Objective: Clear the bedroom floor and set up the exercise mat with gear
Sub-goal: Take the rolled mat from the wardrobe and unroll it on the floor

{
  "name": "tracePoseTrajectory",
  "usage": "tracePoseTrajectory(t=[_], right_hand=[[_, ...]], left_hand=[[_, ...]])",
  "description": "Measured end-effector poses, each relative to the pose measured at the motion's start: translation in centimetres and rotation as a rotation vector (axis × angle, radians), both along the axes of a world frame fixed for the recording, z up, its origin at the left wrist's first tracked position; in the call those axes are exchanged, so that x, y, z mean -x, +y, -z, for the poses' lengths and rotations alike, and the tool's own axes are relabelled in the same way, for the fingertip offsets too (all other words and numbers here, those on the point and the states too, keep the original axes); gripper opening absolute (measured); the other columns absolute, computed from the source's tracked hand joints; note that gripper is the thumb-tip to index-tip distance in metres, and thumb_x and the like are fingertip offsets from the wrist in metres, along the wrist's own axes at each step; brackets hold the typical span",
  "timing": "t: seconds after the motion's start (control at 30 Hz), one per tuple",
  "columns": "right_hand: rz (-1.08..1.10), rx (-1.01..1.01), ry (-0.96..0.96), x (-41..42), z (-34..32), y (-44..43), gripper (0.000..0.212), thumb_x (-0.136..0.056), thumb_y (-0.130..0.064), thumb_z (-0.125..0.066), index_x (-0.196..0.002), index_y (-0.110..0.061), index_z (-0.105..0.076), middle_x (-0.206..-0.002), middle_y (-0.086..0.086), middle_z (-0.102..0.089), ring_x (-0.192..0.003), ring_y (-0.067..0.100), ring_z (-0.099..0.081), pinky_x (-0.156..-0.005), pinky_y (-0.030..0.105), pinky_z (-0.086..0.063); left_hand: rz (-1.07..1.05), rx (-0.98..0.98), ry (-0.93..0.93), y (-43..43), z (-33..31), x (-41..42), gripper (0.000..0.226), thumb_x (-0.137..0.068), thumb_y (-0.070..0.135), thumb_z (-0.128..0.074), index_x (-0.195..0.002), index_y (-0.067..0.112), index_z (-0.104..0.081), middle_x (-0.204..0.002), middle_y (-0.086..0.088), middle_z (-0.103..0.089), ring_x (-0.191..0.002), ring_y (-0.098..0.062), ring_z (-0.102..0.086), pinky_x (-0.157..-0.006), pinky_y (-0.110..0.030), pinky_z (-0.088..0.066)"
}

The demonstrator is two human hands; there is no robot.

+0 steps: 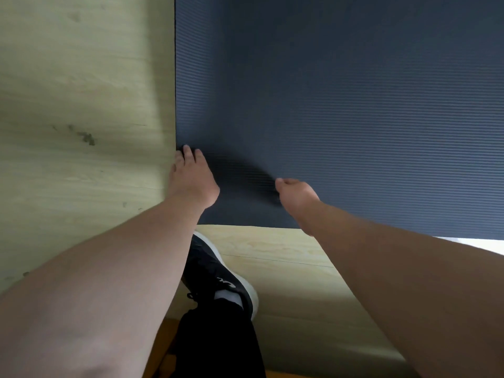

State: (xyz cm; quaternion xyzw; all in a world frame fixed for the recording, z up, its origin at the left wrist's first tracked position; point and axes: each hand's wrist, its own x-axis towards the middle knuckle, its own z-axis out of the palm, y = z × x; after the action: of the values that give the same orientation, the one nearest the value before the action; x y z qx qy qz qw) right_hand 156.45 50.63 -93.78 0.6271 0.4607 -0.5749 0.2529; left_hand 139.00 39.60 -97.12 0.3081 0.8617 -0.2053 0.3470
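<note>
Mat (341,105), dark ribbed, fills upper right on pale floor (76,91). Left hand (192,178), fingers straight, presses its left edge; right hand (296,193) curled at centre frame (grip unclear).

Readable text: none.
Shoe (218,271): a small white mark sits on the side of the black upper, near the ankle opening. It looks like a curled logo or script, but it is too blurred to make out as letters or a brand.
Mat (341,105): dark blue face showing only fine ridges running across.
</note>
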Motion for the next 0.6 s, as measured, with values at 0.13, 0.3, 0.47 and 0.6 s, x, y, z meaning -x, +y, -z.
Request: tracePoseTrajectory(t=[0.13, 0.3, 0.47, 0.6], right_hand=[[-0.039, 0.04, 0.037, 0.3, 0.9, -1.0, 0.039, -0.108, -0.036, -0.041, -0.143, -0.024, -0.053, -0.125, 0.001, -0.061, -0.101, 0.019, -0.048, -0.089, 0.032, -0.037], [-0.056, -0.141, -0.011, 0.7, 0.8, -1.8, 0.038, -0.103, -0.029, -0.045, -0.138, -0.023, -0.057, -0.118, 0.004, -0.063, -0.101, 0.026, -0.06, -0.085, 0.032, -0.05], [-0.141, -0.238, -0.111, 1.1, 1.4, -0.1, 0.057, -0.093, -0.017, -0.043, -0.15, -0.023, -0.043, -0.152, 0.006, -0.046, -0.125, 0.031, -0.054, -0.102, 0.044, -0.048], [-0.236, -0.099, -0.057, 1.2, 2.1, 1.0, 0.061, -0.099, -0.012, -0.044, -0.157, -0.016, -0.028, -0.163, 0.013, -0.025, -0.146, 0.033, -0.031, -0.118, 0.047, -0.032]], left_hand=[[-0.281, -0.214, -0.092, 0.4, 1.1, 0.7, 0.074, -0.091, 0.007, -0.051, -0.159, 0.005, -0.021, -0.17, -0.015, -0.007, -0.155, -0.035, -0.017, -0.122, -0.043, -0.028], [-0.301, -0.369, 0.006, -0.6, 0.4, 0.9, 0.065, -0.09, 0.009, -0.052, -0.153, 0.009, -0.037, -0.167, -0.011, -0.024, -0.15, -0.031, -0.031, -0.113, -0.045, -0.038], [-0.233, -0.327, -0.05, 1.4, 1.2, 2.1, 0.077, -0.093, 0.011, -0.054, -0.161, 0.009, -0.018, -0.171, -0.014, -0.003, -0.156, -0.031, -0.016, -0.123, -0.042, -0.027], [-0.466, -0.299, -0.088, 3.2, 1.5, 3.6, 0.068, -0.089, 0.008, -0.052, -0.153, 0.009, -0.032, -0.169, -0.006, -0.015, -0.143, -0.032, -0.041, -0.113, -0.036, -0.034]])
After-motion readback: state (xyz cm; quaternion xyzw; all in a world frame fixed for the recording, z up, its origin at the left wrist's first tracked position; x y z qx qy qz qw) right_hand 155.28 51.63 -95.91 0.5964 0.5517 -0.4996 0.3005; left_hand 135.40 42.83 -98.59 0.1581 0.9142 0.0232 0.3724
